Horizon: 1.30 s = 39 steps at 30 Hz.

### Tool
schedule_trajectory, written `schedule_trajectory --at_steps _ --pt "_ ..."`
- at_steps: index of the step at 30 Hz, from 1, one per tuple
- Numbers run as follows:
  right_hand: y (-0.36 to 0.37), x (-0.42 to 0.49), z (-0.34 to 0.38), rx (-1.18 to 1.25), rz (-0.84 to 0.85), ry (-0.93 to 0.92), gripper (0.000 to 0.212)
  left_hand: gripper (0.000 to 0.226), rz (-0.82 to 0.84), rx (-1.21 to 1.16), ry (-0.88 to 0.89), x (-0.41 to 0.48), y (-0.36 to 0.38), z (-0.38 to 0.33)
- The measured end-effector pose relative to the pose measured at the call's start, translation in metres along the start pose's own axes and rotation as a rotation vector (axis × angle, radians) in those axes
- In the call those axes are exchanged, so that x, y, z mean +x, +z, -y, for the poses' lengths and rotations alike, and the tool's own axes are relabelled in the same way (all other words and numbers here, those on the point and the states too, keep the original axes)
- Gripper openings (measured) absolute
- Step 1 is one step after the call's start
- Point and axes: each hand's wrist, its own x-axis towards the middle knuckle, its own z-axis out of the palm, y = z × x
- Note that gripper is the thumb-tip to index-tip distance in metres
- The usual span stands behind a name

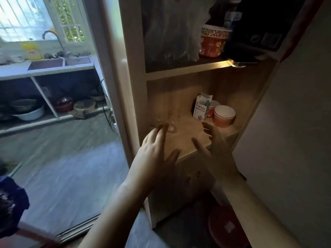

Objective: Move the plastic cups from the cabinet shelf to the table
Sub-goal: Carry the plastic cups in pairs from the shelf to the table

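Observation:
Clear plastic cups (pixel 167 111) stand at the back left of the middle cabinet shelf (pixel 186 138), faint and hard to make out. My left hand (pixel 155 154) is open with fingers spread, its fingertips just in front of the cups' bases. My right hand (pixel 213 140) is open too, held over the shelf's front right part, empty. Neither hand holds anything.
At the shelf's back right stand orange paper cups (pixel 223 115) and a small white box (pixel 201 107). The upper shelf carries a patterned paper cup (pixel 212 41) and dark bags (pixel 254 29). A sink counter (pixel 59 67) lies left, through the doorway.

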Motion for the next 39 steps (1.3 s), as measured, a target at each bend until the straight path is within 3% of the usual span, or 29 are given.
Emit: schedule_trajectory --at_steps 3,7,11,14,22,30,39 --pt "0.009 0.033 -0.027 0.016 0.103 -0.061 0.055 0.072 -0.007 -0.026 -0.077 0.012 0.031 0.002" --pt "0.018 0.081 -0.064 -0.049 0.245 -0.098 0.059 0.069 -0.135 -0.128 -0.249 0.029 0.065 -0.002" --pt "0.032 0.119 -0.100 -0.070 0.347 -0.105 0.061 0.068 -0.191 0.003 -0.322 0.047 0.099 0.006" --pt "0.050 0.137 -0.119 -0.085 0.398 -0.124 0.060 0.066 -0.198 0.127 -0.415 0.059 0.121 0.017" --pt "0.096 0.174 -0.147 -0.157 0.512 -0.134 0.056 0.062 -0.179 0.004 -0.563 0.098 0.172 0.060" --pt "0.130 0.191 -0.172 -0.146 0.513 -0.010 0.064 0.066 -0.167 -0.079 -0.638 0.129 0.201 0.095" --pt "0.160 0.192 -0.186 -0.066 0.435 -0.044 0.068 0.069 -0.126 -0.182 -0.696 0.156 0.227 0.120"
